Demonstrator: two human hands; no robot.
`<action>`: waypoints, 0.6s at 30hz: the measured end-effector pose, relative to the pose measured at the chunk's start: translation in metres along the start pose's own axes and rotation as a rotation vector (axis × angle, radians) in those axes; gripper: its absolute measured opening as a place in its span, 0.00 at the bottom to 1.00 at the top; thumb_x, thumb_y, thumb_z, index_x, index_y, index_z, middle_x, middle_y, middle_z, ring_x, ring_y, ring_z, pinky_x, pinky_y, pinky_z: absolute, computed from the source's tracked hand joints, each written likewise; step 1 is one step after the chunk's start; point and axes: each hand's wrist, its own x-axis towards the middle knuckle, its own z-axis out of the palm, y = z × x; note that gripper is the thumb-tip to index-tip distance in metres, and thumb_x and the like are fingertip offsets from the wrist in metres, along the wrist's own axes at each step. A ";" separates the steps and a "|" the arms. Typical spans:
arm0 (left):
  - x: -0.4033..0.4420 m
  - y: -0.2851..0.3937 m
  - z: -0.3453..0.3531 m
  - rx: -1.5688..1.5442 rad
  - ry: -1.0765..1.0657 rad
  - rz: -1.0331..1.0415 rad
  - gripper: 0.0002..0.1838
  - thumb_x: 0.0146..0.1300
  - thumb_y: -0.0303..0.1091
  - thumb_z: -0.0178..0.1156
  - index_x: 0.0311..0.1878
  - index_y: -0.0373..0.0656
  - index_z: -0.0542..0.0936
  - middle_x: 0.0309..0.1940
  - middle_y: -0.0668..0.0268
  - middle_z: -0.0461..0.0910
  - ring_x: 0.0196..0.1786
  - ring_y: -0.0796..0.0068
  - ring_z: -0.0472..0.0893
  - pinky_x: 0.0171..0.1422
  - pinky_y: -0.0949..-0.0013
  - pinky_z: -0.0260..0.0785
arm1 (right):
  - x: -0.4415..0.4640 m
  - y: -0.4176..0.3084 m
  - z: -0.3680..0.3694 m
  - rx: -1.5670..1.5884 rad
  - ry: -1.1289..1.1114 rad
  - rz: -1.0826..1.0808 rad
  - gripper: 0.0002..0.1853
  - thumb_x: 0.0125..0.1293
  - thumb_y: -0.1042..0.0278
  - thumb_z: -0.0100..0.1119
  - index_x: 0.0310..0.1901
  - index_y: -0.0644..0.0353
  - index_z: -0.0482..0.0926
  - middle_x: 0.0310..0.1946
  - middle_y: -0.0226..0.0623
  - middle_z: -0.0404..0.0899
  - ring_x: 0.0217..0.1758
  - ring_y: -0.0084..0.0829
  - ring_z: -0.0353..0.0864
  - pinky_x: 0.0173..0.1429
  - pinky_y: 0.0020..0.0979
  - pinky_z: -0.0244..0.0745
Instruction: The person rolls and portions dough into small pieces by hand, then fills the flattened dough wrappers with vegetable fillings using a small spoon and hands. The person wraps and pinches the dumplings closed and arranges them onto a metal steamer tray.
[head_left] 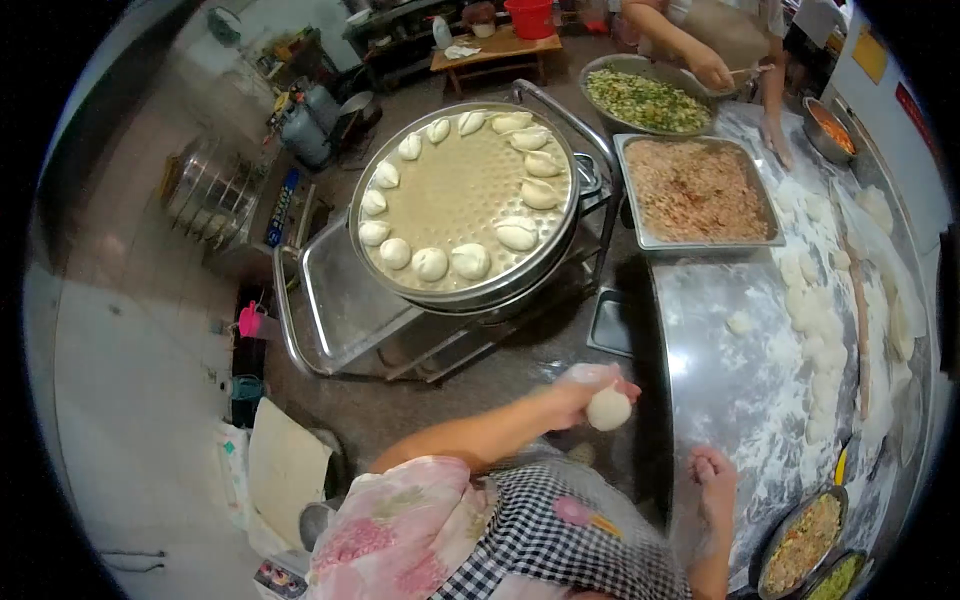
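My left hand (590, 392) is closed round a pale, rounded dough bun (609, 409), held over the gap between the steamer stand and the table. My right hand (713, 470) is at the table's near edge, fingers curled in, with nothing visible in it. Ahead to the left stands a round steamer tray (430, 200) with a perforated base. Stuffed dough buns (470, 261) sit in a ring along its rim, several of them pleated or folded, while its middle is bare. A rectangular metal pan of minced filling (695, 190) stands at the table's far left corner.
The floured metal table (720, 370) carries a row of dough pieces (815, 330) and a rolling pin (860, 330). Bowls of filling (800, 545) stand near right. A co-worker's hand (710, 70) is at a large bowl of chopped vegetables (647, 100). Metal rails (290, 320) edge the steamer stand.
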 end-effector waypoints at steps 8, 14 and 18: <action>-0.039 0.201 -0.094 0.327 0.654 0.600 0.28 0.70 0.57 0.37 0.38 0.39 0.74 0.37 0.53 0.79 0.35 0.63 0.81 0.39 0.62 0.77 | 0.041 -0.048 0.106 -0.191 -0.116 0.139 0.10 0.66 0.70 0.52 0.44 0.65 0.78 0.33 0.34 0.78 0.31 0.23 0.74 0.34 0.24 0.70; -0.026 0.268 -0.195 0.753 0.468 0.568 0.22 0.65 0.42 0.52 0.57 0.39 0.71 0.49 0.56 0.76 0.45 0.66 0.79 0.47 0.67 0.74 | 0.077 -0.075 0.161 -0.276 -0.154 0.038 0.09 0.66 0.71 0.51 0.43 0.66 0.78 0.33 0.33 0.78 0.32 0.21 0.75 0.36 0.24 0.71; -0.026 0.264 -0.232 1.115 0.556 0.559 0.28 0.59 0.46 0.58 0.60 0.40 0.69 0.53 0.54 0.74 0.51 0.65 0.76 0.56 0.65 0.69 | 0.085 -0.073 0.177 -0.292 -0.197 0.091 0.09 0.66 0.73 0.52 0.42 0.67 0.78 0.33 0.33 0.78 0.31 0.20 0.74 0.35 0.23 0.70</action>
